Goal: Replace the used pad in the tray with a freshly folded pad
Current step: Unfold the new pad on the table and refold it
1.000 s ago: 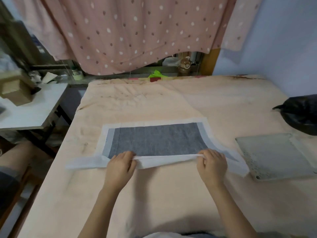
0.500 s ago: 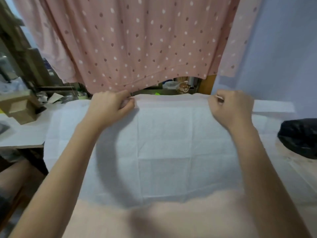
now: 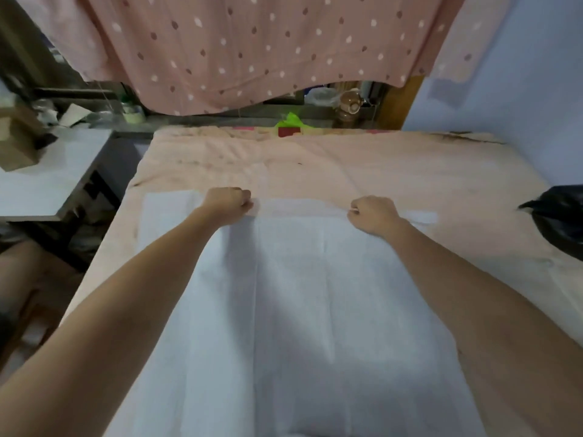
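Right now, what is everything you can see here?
pad: one, white, spread flat on the bed, white side up
bed cover: one, peach, under the pad
curtain: one, pink with spots, hanging behind the bed
side table: one, white, left of the bed
cardboard box: one, brown, on the side table
black bag: one, at the bed's right edge
left hand: grips the pad's far edge
right hand: pinches the same edge

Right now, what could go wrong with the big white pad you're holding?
The pad is held only at its far edge, by the left hand and the right hand, so it may settle creased or crooked. Its right side may be covering the tray, which is out of sight. The black bag lies close and could catch an edge.
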